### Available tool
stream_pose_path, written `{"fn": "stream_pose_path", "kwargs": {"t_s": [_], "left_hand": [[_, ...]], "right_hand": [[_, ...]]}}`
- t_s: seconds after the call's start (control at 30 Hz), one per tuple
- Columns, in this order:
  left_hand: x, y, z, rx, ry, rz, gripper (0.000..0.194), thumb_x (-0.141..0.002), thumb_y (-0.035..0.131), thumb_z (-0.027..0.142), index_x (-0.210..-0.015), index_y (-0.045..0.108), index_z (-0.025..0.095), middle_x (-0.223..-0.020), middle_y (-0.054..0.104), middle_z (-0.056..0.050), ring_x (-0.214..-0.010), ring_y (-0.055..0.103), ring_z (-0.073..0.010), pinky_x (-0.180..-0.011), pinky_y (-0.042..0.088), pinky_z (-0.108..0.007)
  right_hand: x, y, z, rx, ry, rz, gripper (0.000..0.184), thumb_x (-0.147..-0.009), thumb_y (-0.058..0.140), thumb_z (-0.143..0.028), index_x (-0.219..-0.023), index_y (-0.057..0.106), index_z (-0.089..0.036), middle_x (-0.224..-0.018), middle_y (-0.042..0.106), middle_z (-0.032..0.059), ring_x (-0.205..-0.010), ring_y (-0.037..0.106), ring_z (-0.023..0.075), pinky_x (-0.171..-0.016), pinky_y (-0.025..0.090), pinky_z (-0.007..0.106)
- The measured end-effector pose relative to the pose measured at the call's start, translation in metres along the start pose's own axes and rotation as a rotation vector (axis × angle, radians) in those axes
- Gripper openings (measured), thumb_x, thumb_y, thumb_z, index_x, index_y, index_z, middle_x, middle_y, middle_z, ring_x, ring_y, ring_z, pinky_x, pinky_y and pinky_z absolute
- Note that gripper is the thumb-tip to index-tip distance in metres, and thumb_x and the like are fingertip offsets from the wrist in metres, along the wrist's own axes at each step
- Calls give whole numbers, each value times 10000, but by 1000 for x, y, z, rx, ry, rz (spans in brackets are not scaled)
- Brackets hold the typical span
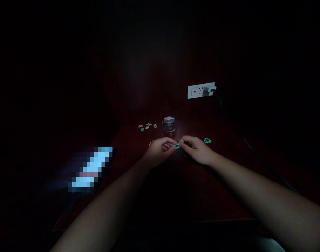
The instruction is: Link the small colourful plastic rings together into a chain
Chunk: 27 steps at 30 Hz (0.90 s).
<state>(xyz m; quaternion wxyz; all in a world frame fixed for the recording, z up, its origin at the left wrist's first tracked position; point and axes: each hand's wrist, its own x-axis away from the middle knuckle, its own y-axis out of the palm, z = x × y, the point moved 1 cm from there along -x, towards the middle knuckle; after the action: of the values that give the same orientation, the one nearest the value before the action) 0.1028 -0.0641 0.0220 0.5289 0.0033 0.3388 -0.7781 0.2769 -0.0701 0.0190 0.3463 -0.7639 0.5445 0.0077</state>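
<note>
My left hand (161,149) and my right hand (195,148) meet over the dark red table, fingertips pinched. Stretched between them is a small green hair tie (177,146), held from both sides. Just behind the hands stands a clear jar (169,125) with a lid on. To the right of my right hand lies a little bunch of green hair ties (207,140). Left of the jar, several small coloured hair ties (147,127) are scattered. A yellow one is partly hidden behind my left hand.
A bright pixelated screen (93,169) lies at the table's left edge. On the back wall is a white socket panel (196,91) with a plug (209,89) in it. A dark cable (254,150) runs down the right side. The surroundings are very dark.
</note>
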Motion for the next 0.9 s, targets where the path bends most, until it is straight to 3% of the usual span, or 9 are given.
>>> {"fn": "stream_pose_path", "kwargs": {"t_s": [0.13, 0.27, 0.4, 0.9], "left_hand": [[0, -1, 0, -2, -23, 25, 226, -740, 593, 296, -886, 631, 128, -755, 646, -39, -634, 551, -91, -594, 449, -206], [-1, -2, 2, 16, -35, 50, 237, -747, 586, 308, -886, 637, 123, -773, 662, -47, -623, 561, -94, -602, 461, -215], [-1, -3, 3, 19, -46, 66, 254, -754, 578, 329, -886, 640, 121, -781, 671, -57, -630, 574, -105, -604, 469, -225], [0, -2, 5, -24, -26, 80, 219, -735, 583, 340, -774, 611, 126, -662, 598, -10, -555, 488, -74, -524, 409, -186]], "right_hand": [[-1, -1, -2, -48, -18, 21, 139, -770, 523, -291, -792, 512, -155, -625, 474, -18, -553, 412, 92, -501, 336, 211], [0, 1, -3, -133, -19, 4, 219, -727, 582, -271, -890, 487, -159, -646, 473, -26, -537, 405, 79, -471, 331, 195], [0, 1, -4, -105, -22, 16, 149, -752, 556, -285, -801, 520, -150, -607, 445, -25, -535, 385, 78, -475, 329, 200], [0, 1, -3, -21, -20, 26, 173, -772, 524, -324, -739, 525, -154, -565, 439, -30, -522, 381, 90, -489, 315, 217]]}}
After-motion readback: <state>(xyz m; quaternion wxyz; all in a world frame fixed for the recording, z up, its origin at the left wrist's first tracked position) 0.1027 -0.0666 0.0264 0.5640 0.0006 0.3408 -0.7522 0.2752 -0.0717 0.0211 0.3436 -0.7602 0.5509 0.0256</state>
